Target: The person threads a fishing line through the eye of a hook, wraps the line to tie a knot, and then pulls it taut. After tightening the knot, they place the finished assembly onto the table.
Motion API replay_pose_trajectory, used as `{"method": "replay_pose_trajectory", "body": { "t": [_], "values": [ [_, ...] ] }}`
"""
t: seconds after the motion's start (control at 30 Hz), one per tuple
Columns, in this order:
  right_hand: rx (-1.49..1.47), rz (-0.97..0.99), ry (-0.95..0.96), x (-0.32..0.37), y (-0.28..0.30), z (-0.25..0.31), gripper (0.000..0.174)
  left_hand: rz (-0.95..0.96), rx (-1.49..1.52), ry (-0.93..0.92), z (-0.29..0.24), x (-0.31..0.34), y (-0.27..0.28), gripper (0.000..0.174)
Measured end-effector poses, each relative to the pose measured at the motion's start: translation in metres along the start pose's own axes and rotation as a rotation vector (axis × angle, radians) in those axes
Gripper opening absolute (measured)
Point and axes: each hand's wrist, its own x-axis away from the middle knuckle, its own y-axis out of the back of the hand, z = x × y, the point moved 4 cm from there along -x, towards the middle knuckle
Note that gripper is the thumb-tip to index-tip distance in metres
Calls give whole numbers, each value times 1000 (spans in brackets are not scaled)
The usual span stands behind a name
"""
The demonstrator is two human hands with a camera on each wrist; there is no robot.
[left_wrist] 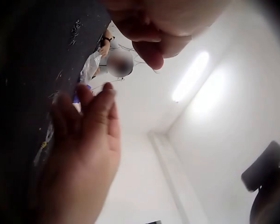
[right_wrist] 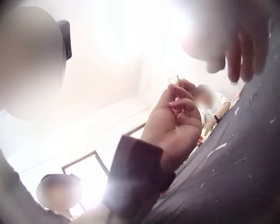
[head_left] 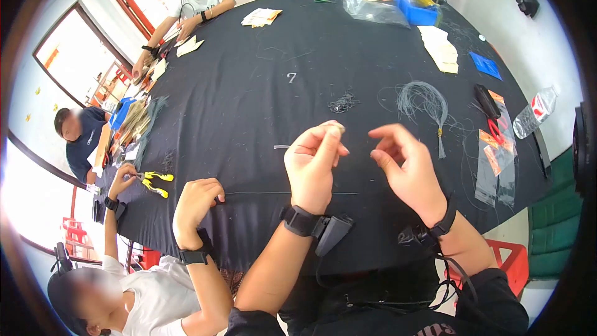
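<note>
My left hand (head_left: 313, 165) is raised above the black cloth, its thumb and index finger pinching something tiny. In the right wrist view a thin dark hook-like piece (right_wrist: 178, 79) sticks up from the fingertips of that left hand (right_wrist: 175, 121). To its right my right hand (head_left: 410, 171) hovers with thumb and fingers apart and bent, nothing visible between them. The left wrist view shows the right hand (left_wrist: 86, 140) apart from the left hand (left_wrist: 163, 28). Beyond both hands lies a small heap of dark metal pieces (head_left: 343, 102).
A bundle of grey line (head_left: 423, 102) lies at the right, near red-handled scissors (head_left: 495, 129) and a plastic bottle (head_left: 536, 112). A neighbour's hand (head_left: 198, 202) touches a thin line on the cloth at left; their other hand holds yellow pliers (head_left: 153, 183).
</note>
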Motion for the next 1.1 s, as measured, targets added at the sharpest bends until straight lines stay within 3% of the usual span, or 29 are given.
{"method": "replay_pose_trajectory", "body": {
  "t": [0.13, 0.27, 0.87, 1.1],
  "values": [
    [-79, -107, 144, -6, 9, 7, 21, 129, -236, 23, 0, 13, -17, 12],
    [-7, -73, 259, -5, 10, 11, 18, 212, -267, -17, 7, 16, -21, 9],
    [98, -13, 357, -5, 9, 17, 24, 253, -308, 42, 9, 20, -26, 10],
    [34, -112, 367, -13, 28, 9, 14, 116, -255, 2, -4, 7, -8, 10]
  ]
}}
